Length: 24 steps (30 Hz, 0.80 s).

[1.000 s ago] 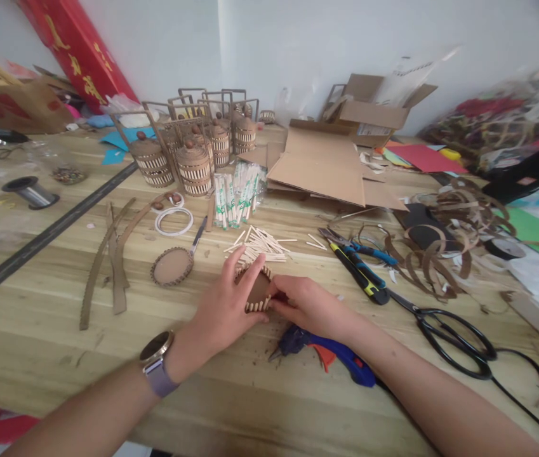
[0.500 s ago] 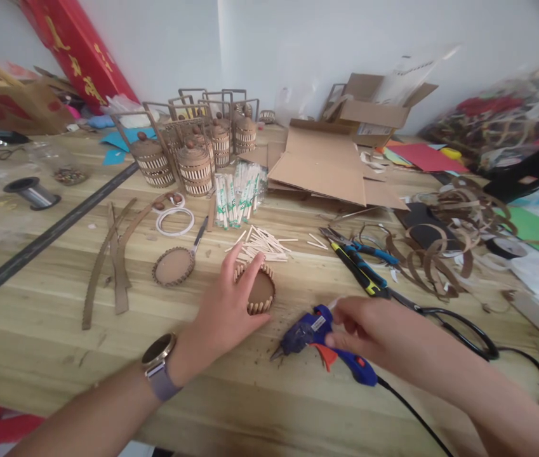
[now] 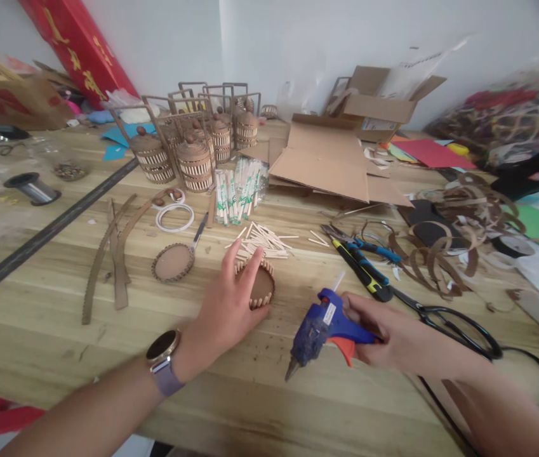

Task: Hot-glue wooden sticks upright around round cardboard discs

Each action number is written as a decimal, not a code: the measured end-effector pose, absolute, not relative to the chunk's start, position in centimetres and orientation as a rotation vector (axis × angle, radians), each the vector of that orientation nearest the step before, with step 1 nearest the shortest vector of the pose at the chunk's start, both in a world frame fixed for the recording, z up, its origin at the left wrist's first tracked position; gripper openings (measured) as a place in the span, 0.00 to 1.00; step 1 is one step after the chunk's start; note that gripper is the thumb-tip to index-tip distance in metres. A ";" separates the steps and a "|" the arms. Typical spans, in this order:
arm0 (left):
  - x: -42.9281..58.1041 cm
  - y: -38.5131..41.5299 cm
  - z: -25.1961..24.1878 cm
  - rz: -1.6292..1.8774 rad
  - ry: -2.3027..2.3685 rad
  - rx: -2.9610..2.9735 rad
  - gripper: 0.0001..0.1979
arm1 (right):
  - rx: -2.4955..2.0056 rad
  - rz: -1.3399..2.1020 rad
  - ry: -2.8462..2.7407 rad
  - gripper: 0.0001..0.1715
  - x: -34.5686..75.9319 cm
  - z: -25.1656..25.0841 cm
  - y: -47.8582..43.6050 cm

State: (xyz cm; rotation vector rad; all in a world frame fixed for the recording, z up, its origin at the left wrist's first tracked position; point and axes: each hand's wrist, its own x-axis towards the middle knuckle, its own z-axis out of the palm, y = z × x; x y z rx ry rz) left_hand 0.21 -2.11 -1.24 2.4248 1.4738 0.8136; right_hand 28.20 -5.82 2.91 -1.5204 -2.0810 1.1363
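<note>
My left hand (image 3: 228, 303) rests on a small round cardboard basket (image 3: 260, 289) ringed with short bamboo sticks, thumb and fingers curved around its near-left rim. My right hand (image 3: 386, 331) grips the handle of a blue hot glue gun (image 3: 321, 324) with an orange trigger, lifted off the wooden table (image 3: 59, 343), nozzle pointing down-left. A white glue stick pokes from the gun's back. Loose cut sticks (image 3: 262, 241) lie just beyond the basket.
A flat scalloped cardboard disc (image 3: 173, 262) and long cardboard strips (image 3: 107, 257) lie left. Finished lidded baskets (image 3: 193, 162) stand behind wrapped chopsticks (image 3: 235, 193). A utility knife (image 3: 362, 270), pliers, black scissors (image 3: 445, 320) and curled cardboard offcuts (image 3: 445, 238) crowd the right. Flattened cardboard boxes (image 3: 326, 162) lie behind.
My right hand left the basket, closed on the glue gun lying near the table edge and lifted it up. My left hand stayed on the basket.
</note>
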 end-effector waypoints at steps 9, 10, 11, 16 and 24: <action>0.2 -1.9 -1.4 0.826 1.457 2.433 0.51 | -1.395 1.497 -1.442 0.23 27.6 1.2 -6.3; 0.2 -1.9 -1.4 0.824 1.455 2.429 0.51 | -1.376 1.514 -1.427 0.23 27.2 1.1 -6.2; 0.2 -2.0 -1.3 0.822 1.455 2.427 0.51 | -1.375 1.510 -1.423 0.23 26.9 1.1 -6.1; 0.2 -2.0 -1.3 0.834 1.461 2.433 0.51 | -1.590 1.290 -1.558 0.28 26.0 1.5 -5.6; 0.1 -1.9 -1.4 0.834 1.449 2.428 0.51 | -1.489 1.120 -1.909 0.29 25.0 1.5 -5.8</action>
